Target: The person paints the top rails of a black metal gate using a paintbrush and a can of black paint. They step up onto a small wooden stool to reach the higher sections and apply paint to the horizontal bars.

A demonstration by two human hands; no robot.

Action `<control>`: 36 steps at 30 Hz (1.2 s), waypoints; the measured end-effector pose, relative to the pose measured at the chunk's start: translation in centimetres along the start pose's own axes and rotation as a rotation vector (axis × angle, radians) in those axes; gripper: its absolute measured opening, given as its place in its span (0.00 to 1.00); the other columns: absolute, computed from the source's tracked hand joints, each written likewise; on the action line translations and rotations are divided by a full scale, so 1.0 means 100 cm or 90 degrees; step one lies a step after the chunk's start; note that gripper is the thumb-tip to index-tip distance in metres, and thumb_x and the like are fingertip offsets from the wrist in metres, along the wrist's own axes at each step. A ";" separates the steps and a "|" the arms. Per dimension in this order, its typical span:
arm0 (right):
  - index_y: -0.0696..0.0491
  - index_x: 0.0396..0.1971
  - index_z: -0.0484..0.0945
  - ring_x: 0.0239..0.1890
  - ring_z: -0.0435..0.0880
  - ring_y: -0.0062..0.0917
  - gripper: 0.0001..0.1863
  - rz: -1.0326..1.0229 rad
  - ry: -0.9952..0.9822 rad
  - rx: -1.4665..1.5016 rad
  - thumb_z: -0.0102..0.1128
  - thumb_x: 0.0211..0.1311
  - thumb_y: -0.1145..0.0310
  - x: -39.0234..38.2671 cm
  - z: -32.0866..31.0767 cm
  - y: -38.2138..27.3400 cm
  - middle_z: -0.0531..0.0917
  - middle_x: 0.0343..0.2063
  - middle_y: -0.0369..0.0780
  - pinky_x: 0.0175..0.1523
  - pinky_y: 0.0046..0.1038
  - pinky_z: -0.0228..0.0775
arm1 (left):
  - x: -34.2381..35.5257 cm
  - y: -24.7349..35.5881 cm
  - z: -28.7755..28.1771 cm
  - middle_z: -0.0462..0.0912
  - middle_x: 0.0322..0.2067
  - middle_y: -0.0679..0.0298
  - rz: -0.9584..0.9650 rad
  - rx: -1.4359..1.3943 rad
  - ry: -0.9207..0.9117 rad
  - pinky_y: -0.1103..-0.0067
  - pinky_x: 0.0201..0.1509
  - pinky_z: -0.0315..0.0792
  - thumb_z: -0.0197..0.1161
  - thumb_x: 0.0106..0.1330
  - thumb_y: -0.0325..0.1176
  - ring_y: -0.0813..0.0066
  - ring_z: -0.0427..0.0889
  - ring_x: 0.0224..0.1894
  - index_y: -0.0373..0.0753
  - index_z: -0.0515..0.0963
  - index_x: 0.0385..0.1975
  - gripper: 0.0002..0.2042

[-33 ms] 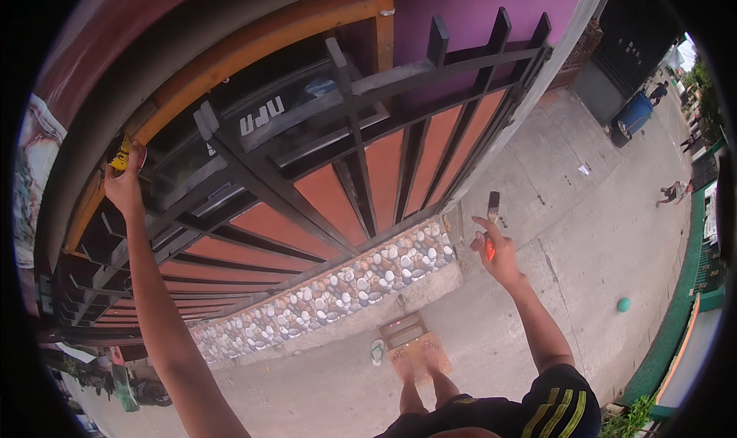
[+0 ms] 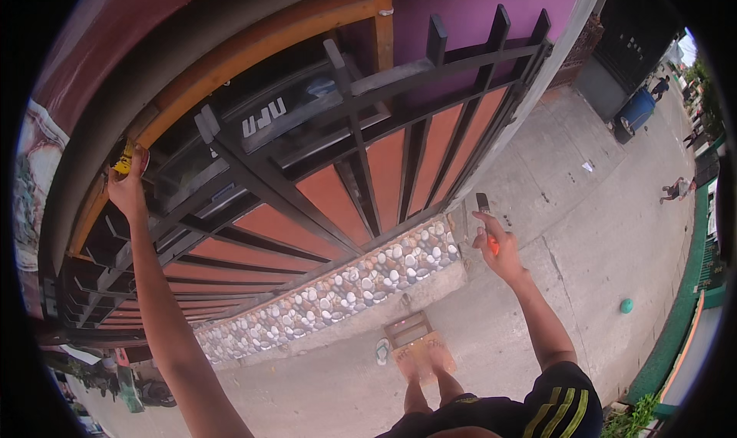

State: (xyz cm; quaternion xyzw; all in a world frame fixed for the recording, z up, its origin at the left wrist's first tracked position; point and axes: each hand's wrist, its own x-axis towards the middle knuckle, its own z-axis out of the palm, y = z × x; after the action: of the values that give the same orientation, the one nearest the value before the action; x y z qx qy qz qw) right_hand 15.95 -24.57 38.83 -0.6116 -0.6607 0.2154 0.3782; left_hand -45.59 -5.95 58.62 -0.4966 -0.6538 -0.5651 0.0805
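Note:
My left hand (image 2: 129, 190) is raised at the far upper left, its fingers wrapped round a small yellow can (image 2: 123, 161) beside the wooden frame (image 2: 253, 48). In my right hand (image 2: 503, 255) is a paintbrush (image 2: 483, 202); its dark bristles point up and away, and part of its orange-red handle shows between my fingers. The brush is apart from the dark metal gate (image 2: 354, 135), which stands between my two hands. Reddish-orange panels (image 2: 332, 200) fill the gaps behind its lower bars. The can's contents are hidden.
My bare feet stand on a small wooden stool (image 2: 441, 355), with a slipper (image 2: 381, 351) beside it. A pebble-covered ledge (image 2: 330, 300) runs under the gate. A green ball (image 2: 626, 306) lies on the concrete. A blue drum (image 2: 639, 109) and several people are farther off at right.
The paintbrush has tipped a little to the left in my right hand, and its fingers have shifted. My left hand stays round the can. The whole view has shifted slightly.

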 end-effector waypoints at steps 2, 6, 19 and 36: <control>0.51 0.51 0.74 0.18 0.81 0.35 0.14 -0.022 0.027 0.017 0.51 0.67 0.68 0.019 -0.006 -0.017 0.80 0.19 0.44 0.25 0.30 0.70 | -0.007 0.014 0.006 0.82 0.34 0.63 0.031 -0.005 0.012 0.82 0.44 0.70 0.71 0.52 0.50 0.79 0.79 0.35 0.28 0.79 0.38 0.27; 0.55 0.42 0.80 0.17 0.79 0.34 0.18 -0.216 0.103 0.017 0.42 0.72 0.60 0.082 -0.023 -0.070 0.79 0.16 0.44 0.24 0.29 0.68 | 0.000 0.009 -0.003 0.83 0.34 0.60 0.015 0.072 0.025 0.80 0.41 0.72 0.72 0.52 0.49 0.77 0.80 0.35 0.28 0.79 0.39 0.27; 0.62 0.22 0.80 0.11 0.72 0.16 0.23 -0.081 0.071 0.421 0.53 0.66 0.56 0.279 -0.016 -0.158 0.74 0.10 0.35 0.21 0.20 0.66 | -0.004 0.015 0.000 0.83 0.35 0.59 0.031 0.042 0.029 0.77 0.43 0.71 0.72 0.50 0.52 0.72 0.81 0.35 0.28 0.79 0.39 0.29; 0.59 0.24 0.81 0.12 0.69 0.15 0.23 -0.224 0.107 0.241 0.51 0.67 0.55 0.317 0.012 -0.145 0.79 0.13 0.37 0.19 0.21 0.60 | -0.004 0.016 -0.001 0.83 0.36 0.55 0.026 0.093 0.034 0.74 0.46 0.70 0.72 0.48 0.55 0.66 0.80 0.37 0.26 0.78 0.40 0.33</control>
State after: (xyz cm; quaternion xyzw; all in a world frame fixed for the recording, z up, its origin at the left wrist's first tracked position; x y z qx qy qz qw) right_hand 6.77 4.07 56.44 -0.4218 -0.6709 0.2144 0.5710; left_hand -44.26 -6.42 59.44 -0.4875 -0.6804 -0.5274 0.1456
